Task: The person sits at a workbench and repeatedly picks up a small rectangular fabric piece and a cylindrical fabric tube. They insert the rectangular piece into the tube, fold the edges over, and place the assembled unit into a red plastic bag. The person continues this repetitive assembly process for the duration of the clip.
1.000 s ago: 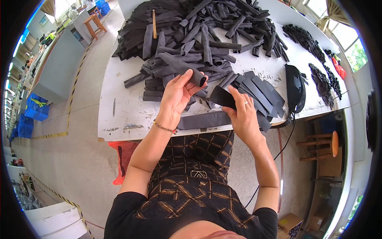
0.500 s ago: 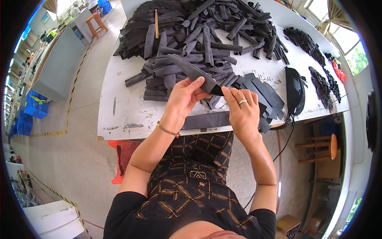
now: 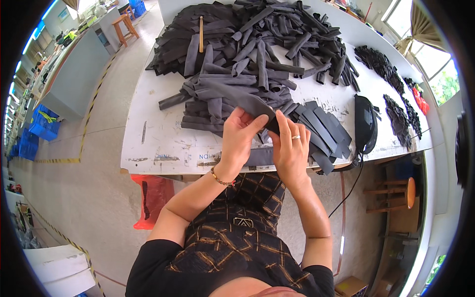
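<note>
A dark grey fabric sleeve (image 3: 242, 96) is held slantwise above the front of the white table, its near end between my two hands. My left hand (image 3: 241, 141) pinches it from the left, thumb on top. At the black end of the sleeve, my right hand (image 3: 292, 151) grips with thumb and fingers; what lies under those fingertips is partly hidden. Below the hands another grey fabric piece (image 3: 259, 157) lies flat along the table's front edge. Just right of my right hand is a fanned stack of flat dark strips (image 3: 329, 129).
A large heap of grey fabric tubes (image 3: 277, 37) covers the back of the white table (image 3: 148, 106), with a wooden stick (image 3: 201, 34) on it. A black rounded case (image 3: 365, 123) with a cord stands at right. A red bag (image 3: 153, 198) hangs below the front edge.
Both hands have drawn closer together at the sleeve's near end. The left has moved right and down, and the black end shows less between the fingers. My view has shifted slightly.
</note>
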The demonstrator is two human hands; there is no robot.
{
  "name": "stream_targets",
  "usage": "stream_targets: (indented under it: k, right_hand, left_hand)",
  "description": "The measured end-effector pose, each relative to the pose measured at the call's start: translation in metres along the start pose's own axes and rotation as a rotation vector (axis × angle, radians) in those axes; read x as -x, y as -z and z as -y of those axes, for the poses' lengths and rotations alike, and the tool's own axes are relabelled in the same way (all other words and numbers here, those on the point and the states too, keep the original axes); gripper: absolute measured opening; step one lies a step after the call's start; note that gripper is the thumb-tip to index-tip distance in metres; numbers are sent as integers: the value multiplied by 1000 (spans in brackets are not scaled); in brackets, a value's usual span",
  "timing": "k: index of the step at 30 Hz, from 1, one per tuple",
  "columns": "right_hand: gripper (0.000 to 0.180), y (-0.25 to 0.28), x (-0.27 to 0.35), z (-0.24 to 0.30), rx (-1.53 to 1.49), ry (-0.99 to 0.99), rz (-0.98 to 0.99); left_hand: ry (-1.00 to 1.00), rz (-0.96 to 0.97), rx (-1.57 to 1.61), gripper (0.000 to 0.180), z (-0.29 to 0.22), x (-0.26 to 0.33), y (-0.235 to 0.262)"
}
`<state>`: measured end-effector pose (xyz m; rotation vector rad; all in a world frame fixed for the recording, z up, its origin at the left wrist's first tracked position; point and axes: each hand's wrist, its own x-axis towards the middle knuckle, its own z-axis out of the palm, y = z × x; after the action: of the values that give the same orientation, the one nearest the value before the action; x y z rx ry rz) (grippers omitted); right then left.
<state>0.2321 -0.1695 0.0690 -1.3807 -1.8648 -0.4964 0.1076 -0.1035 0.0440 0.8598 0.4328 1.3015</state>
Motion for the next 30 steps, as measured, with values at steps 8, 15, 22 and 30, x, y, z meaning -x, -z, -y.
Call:
stream_targets:
  k: [8, 15, 22, 30]
  right_hand:
    - [43, -26, 17, 12, -262, -44, -33]
    - [44, -15, 27, 1, -243, -104, 135]
    - [39, -27, 13, 3, -305, -16, 96]
    - [35, -15, 33, 9, -249, -105, 161]
  left_hand:
    - [77, 241, 170, 27, 1, -4, -8]
    - [37, 109, 144, 28, -5, -11, 6]
    - [99, 72, 277, 28, 10, 2, -1]
    - [92, 22, 224, 26, 3, -5, 3]
